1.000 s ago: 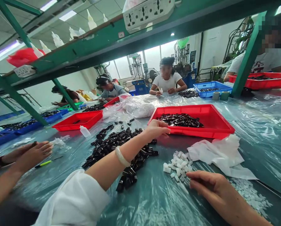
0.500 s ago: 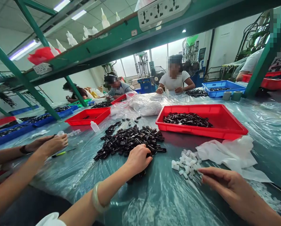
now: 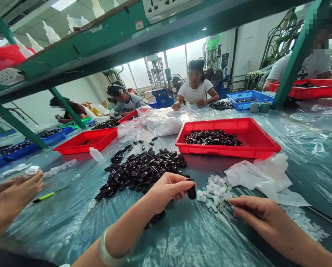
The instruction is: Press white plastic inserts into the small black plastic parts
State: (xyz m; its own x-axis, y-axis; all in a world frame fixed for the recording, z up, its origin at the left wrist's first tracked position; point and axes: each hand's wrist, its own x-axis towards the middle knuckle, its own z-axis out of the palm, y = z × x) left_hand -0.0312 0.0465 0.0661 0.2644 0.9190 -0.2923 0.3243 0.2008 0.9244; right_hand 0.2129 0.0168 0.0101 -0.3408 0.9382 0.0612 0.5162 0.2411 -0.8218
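My left hand (image 3: 168, 191), with a pale bangle on the wrist, pinches a small flat black plastic piece (image 3: 192, 190) between thumb and fingertips. The piece hangs upright above the table, just right of a loose heap of similar black pieces (image 3: 138, 168). Beside a small pile of white translucent plastic pieces (image 3: 215, 193), my right hand (image 3: 259, 215) hovers with index finger and thumb slightly apart. Nothing shows between those fingertips, and its other fingers are partly hidden. More black pieces lie partly hidden under my left forearm.
A red tray (image 3: 255, 139) of black pieces stands behind the heap, and another red tray (image 3: 85, 141) is further left. White cloth (image 3: 266, 181) lies right of the white pile. A neighbour's hands (image 3: 24, 189) work at left by a yellow-green tool (image 3: 47, 196). A green shelf (image 3: 99, 48) crosses above.
My left hand has lifted from the black heap and moved right, now with a black piece in its pinch. My right hand stays by the white pile. The camera view has turned slightly.
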